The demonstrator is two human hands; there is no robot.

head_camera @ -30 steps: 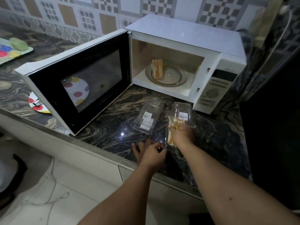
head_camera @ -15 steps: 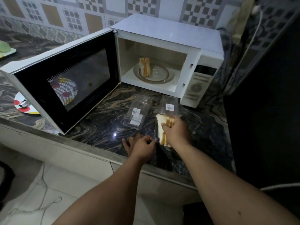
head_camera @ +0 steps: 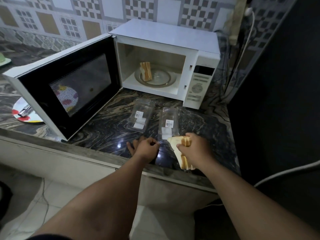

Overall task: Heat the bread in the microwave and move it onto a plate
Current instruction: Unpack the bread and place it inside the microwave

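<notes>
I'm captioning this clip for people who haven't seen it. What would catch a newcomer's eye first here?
The white microwave at the back of the counter, its door swung wide open to the left, with a stack of bread slices standing on the glass turntable. Near the counter's front edge, the right hand grips more bread pulled from a clear packet, whose near end the left hand pinches.

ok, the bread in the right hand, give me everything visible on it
The bread is a stack of sliced white bread, pale crumb with tan crusts, looking soft. The right hand grips it around the middle, fingers curled over the top, so part is hidden. It is held tilted near the front edge of the dark marbled countertop, one end at the open mouth of the clear plastic package. Whether it touches the counter cannot be told.
</notes>
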